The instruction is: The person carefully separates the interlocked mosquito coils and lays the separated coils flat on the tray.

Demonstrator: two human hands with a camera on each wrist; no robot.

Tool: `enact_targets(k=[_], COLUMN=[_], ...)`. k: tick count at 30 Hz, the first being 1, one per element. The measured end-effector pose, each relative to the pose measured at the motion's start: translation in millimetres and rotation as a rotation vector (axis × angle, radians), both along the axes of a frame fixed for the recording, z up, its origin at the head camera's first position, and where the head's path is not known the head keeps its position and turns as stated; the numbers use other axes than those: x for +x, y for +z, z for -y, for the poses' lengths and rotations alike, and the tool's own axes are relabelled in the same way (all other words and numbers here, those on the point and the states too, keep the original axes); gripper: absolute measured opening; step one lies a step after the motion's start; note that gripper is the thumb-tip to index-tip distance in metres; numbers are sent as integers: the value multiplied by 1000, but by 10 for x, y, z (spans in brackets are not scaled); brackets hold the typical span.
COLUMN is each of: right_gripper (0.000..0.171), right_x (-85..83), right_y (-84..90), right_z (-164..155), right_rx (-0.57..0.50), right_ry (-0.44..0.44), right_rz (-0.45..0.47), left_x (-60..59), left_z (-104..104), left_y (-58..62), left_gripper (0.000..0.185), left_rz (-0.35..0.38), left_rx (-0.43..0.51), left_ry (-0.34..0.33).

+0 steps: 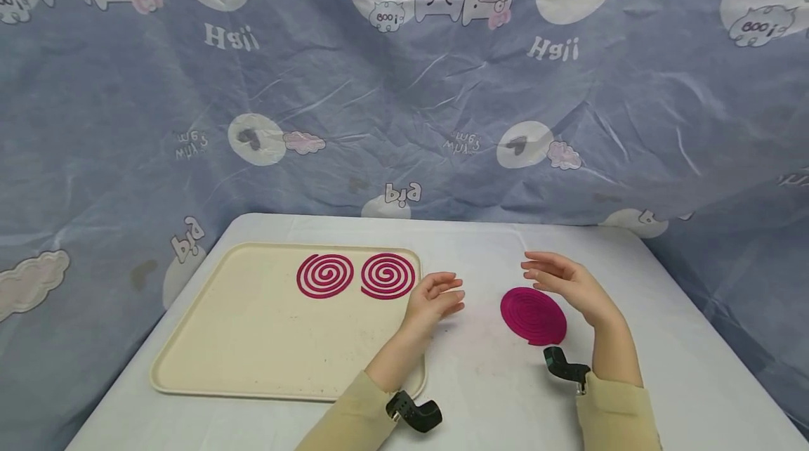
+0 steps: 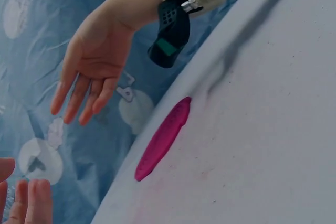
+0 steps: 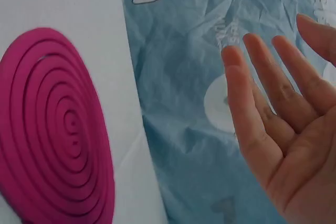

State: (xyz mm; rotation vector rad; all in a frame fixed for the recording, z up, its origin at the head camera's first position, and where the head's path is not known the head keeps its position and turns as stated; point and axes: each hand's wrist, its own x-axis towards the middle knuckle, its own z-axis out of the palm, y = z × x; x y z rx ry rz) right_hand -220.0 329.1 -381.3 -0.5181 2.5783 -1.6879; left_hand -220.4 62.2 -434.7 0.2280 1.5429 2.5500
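Note:
Two magenta mosquito coils, a left one (image 1: 326, 274) and a right one (image 1: 387, 275), lie side by side on a cream tray (image 1: 253, 324). A tightly wound magenta mosquito coil (image 1: 534, 316), without open gaps between its rings, rests on the table to the right of the tray; the right wrist view shows its ringed face close up. My left hand (image 1: 432, 303) hovers by the tray's right edge, fingers loosely bent and holding nothing. Above and beside the tight coil, my right hand (image 1: 571, 286) is raised with relaxed, spread fingers, apart from it.
The tray covers the left part of the white table (image 1: 480, 395). A blue printed curtain (image 1: 392, 86) hangs behind the table. Black wrist cameras (image 1: 413, 412) stick out from both sleeves. Small dark crumbs dot the tray and tabletop.

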Motion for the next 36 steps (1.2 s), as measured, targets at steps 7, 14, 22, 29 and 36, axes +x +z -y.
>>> enact_targets(k=[7, 14, 22, 29, 36], right_gripper=[47, 50, 56, 62, 62], right_x=[-11, 16, 27, 31, 12], right_y=[-149, -295, -433, -525, -609], right_z=[-170, -332, -506, -564, -596], right_rx=[34, 64, 84, 51, 109], right_ry=[-64, -119, -208, -212, -222], right_rz=[50, 87, 113, 191, 222], left_x=[49, 78, 69, 92, 123], left_z=[-350, -577, -728, -832, -857], left_y=[-192, -326, -403, -431, -383], left_gripper=[33, 36, 38, 35, 36], left_rz=[68, 72, 84, 107, 123], left_rx=[-15, -68, -127, -179, -204], left_ry=[56, 76, 53, 40, 23])
